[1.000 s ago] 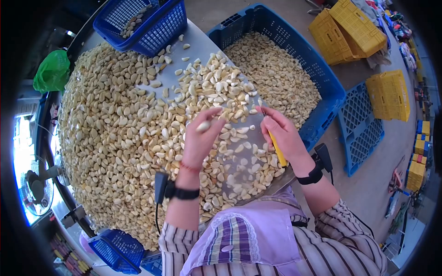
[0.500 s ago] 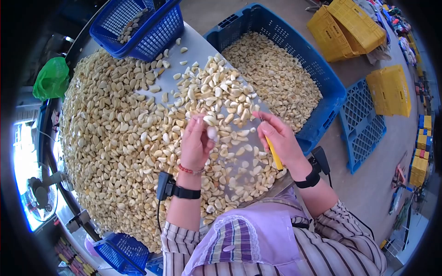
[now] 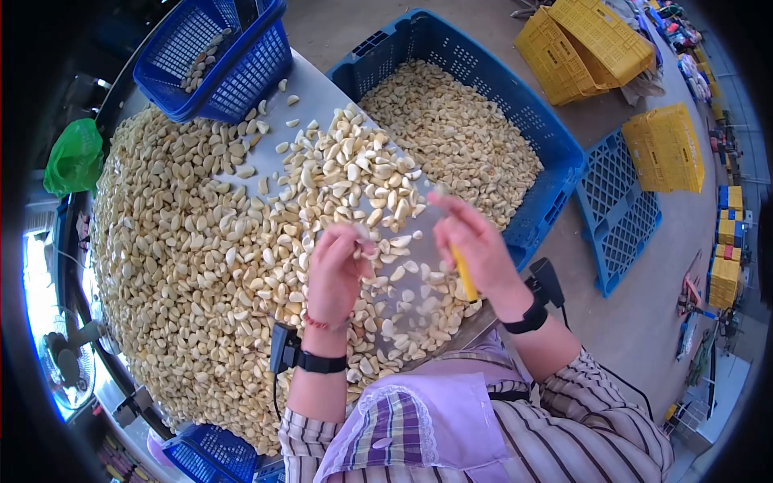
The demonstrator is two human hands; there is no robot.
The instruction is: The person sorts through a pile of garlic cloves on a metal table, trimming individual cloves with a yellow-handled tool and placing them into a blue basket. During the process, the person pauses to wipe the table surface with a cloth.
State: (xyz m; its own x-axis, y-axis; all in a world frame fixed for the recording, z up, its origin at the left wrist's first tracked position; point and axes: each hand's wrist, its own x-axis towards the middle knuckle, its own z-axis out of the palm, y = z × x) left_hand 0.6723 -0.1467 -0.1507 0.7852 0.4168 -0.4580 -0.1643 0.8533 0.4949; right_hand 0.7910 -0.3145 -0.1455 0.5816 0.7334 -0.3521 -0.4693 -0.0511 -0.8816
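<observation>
A large heap of peeled garlic cloves (image 3: 201, 266) covers the metal table (image 3: 310, 84). Over its right part, my left hand (image 3: 334, 270) is closed in a pinch on a pale garlic clove (image 3: 362, 235), partly hidden by the fingers. My right hand (image 3: 477, 245) is wrapped round a small knife with a yellow handle (image 3: 465, 278), whose end sticks out below the palm; its blade does not show clearly. A whitish bit shows by the right fingertips, too blurred to name. Loose cloves lie on the metal between and below both hands.
Right of the table edge stands a big blue crate (image 3: 555, 193) full of cloves. A blue basket (image 3: 241, 76) with some pieces sits at the table's far end, near a green bag (image 3: 74, 157). Yellow crates (image 3: 576, 48) and a blue pallet (image 3: 616, 209) are on the floor.
My left hand has come slightly lower and turned its fingers inward with the clove. My right hand, still on the knife, has shifted left; the whole view has moved a little too.
</observation>
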